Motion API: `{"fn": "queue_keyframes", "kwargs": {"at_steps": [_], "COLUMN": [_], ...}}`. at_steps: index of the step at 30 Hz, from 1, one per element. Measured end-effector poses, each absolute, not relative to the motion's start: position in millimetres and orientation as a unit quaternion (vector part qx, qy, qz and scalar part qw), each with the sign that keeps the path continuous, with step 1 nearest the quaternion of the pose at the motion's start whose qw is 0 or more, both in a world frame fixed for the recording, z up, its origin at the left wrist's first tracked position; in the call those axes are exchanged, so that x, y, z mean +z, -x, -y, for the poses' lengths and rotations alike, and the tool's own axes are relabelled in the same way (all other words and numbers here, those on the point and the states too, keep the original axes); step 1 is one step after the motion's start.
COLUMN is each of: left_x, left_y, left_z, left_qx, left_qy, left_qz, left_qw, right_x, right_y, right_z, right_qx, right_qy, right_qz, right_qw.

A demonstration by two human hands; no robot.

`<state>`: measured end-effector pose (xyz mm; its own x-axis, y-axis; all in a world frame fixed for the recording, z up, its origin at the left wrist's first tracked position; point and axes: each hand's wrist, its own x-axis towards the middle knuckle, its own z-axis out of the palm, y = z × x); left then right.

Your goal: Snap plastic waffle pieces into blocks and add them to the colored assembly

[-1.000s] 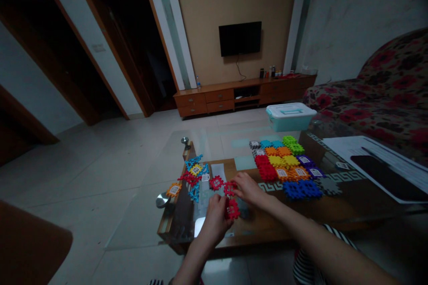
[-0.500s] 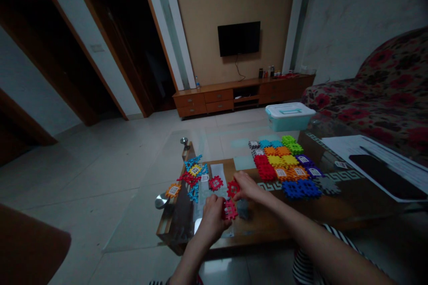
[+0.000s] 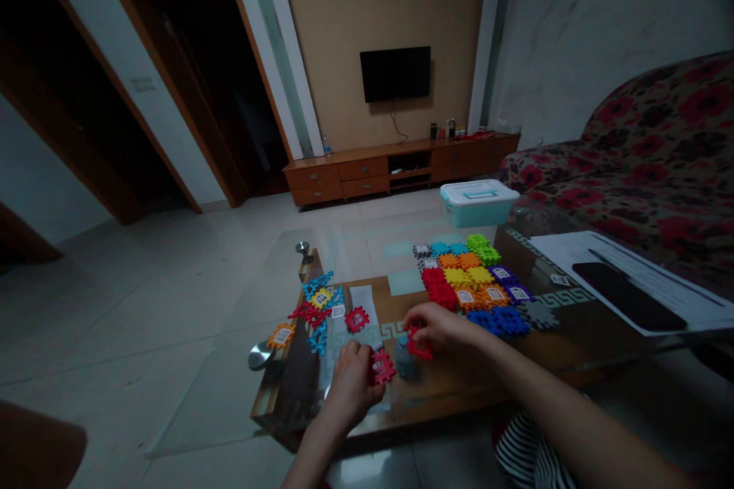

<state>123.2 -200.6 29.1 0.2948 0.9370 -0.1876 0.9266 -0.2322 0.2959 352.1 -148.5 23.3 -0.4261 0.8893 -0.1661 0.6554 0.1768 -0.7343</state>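
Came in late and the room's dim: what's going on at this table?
A person is working with both hands at a glass-topped table. Their left hand grips a red plastic waffle block, and their right hand holds a second red plastic waffle block. Beyond the hands, multicoloured plastic waffle blocks lie in a tight layout, some with white labels, while looser blue, red, yellow and orange blocks lie to the left.
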Motion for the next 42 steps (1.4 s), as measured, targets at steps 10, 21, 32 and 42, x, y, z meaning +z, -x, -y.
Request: {"fn": "queue_keyframes", "kwargs": {"at_steps": [10,21,32,42], "left_x": [29,24,35,42], "left_y": [-125,-128,-131,-131], "left_z": [197,194,200,205], "left_qx": [0.013,0.010,-0.006,-0.005], "left_qy": [-0.787,-0.795,-0.789,-0.790], "left_qz": [-0.592,-0.591,-0.598,-0.596], "left_qw": [0.172,0.138,0.139,0.143], "right_x": [23,35,37,29], "right_y": [-351,-334,-331,-332], "right_z": [164,180,184,178], "right_qx": [0.202,0.117,0.126,0.153], "right_qy": [0.514,0.500,0.455,0.454], "right_qz": [0.831,0.858,0.879,0.874], "right_qw": [0.063,0.000,0.060,0.073]}}
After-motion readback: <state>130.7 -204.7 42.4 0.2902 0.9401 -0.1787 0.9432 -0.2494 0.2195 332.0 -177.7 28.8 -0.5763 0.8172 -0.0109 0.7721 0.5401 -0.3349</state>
